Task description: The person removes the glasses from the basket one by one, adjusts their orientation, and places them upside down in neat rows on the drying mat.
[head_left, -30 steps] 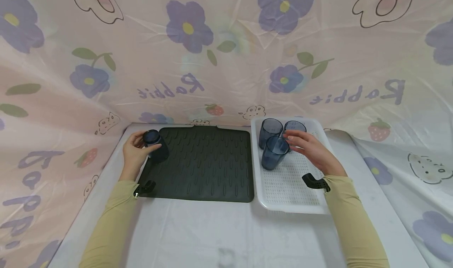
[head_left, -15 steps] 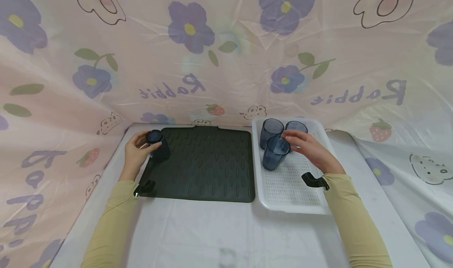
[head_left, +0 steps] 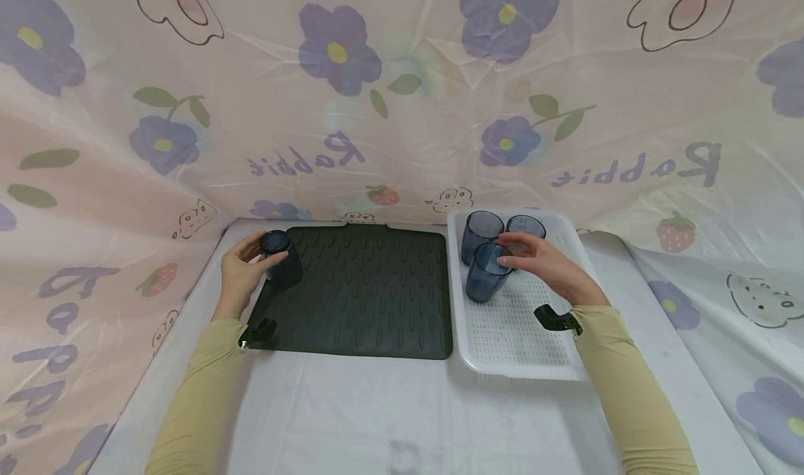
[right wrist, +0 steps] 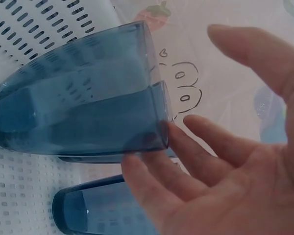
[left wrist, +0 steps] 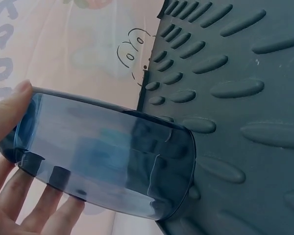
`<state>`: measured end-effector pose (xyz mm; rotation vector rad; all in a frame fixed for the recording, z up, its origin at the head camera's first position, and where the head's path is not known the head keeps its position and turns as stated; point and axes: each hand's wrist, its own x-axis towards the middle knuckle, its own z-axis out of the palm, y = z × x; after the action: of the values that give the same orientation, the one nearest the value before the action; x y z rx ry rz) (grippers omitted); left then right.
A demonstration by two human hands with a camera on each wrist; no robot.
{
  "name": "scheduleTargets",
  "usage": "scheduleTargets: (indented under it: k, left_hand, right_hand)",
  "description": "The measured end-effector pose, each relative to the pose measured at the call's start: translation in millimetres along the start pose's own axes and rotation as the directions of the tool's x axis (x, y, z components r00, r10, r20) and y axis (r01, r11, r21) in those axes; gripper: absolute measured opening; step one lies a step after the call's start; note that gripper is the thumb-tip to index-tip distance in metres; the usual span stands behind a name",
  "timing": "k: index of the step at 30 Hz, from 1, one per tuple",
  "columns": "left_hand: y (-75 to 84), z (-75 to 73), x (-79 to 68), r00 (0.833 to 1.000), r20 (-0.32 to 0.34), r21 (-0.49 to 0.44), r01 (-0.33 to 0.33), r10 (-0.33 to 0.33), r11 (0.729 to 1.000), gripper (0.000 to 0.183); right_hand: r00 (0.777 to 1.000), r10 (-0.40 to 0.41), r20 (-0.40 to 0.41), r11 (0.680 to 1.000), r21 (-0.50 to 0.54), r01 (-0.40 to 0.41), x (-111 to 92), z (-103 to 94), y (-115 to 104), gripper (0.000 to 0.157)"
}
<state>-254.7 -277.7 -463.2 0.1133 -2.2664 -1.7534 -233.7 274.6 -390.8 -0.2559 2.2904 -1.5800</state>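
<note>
My left hand point(head_left: 241, 276) grips a dark blue clear tumbler point(head_left: 285, 266), thumb on one side and fingers on the other near its thick base. That tumbler stands upside down at the left edge of the black ridged drying mat point(head_left: 370, 300); the left wrist view shows its rim point(left wrist: 188, 166) at the mat. Over at the white tray, my right hand point(head_left: 549, 269) has its fingertips at the rim of the front tumbler point(head_left: 482, 283). In the right wrist view the thumb point(right wrist: 245, 46) is spread away from this upright tumbler point(right wrist: 73, 107).
Two more upright tumblers stand behind the front one: one at back left point(head_left: 472, 246), one at back right point(head_left: 526, 224), partly hidden by my hand. The perforated white tray point(head_left: 521, 374) has raised sides beside the mat. A flower-printed curtain point(head_left: 402, 126) rises behind.
My right hand has shifted slightly left, and its thumb now shows by the front tumbler's rim. The left hand stays with the upside-down tumbler at nearly the same place.
</note>
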Motion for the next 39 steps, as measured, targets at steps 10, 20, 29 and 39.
scheduleTargets:
  k: [10,20,29,39]
  left_hand:
    - [0.4,2.7,0.2,0.999,-0.031,0.027,-0.013,0.014,1.0,0.066]
    - [0.9,3.8,0.3,0.995,-0.102,0.049,-0.009,0.014,0.999,0.064]
    - [0.2,8.1,1.5,0.964,-0.257,-0.073,0.052,-0.069,0.996,0.058]
    - [0.2,11.5,-0.5,0.978,-0.208,0.038,0.0,0.008,0.999,0.06]
  right_hand:
    - [1.0,-0.004,0.006,0.999,-0.044,0.004,3,1.7,3,0.081]
    - [1.0,-0.009,0.011,0.997,-0.077,0.01,5,2.0,8,0.08]
    - [1.0,0.009,0.014,0.997,-0.073,-0.008,3,2.4,7,0.082]
    - [1.0,0.011,0.018,0.997,-0.078,-0.01,3,4.0,6,0.083]
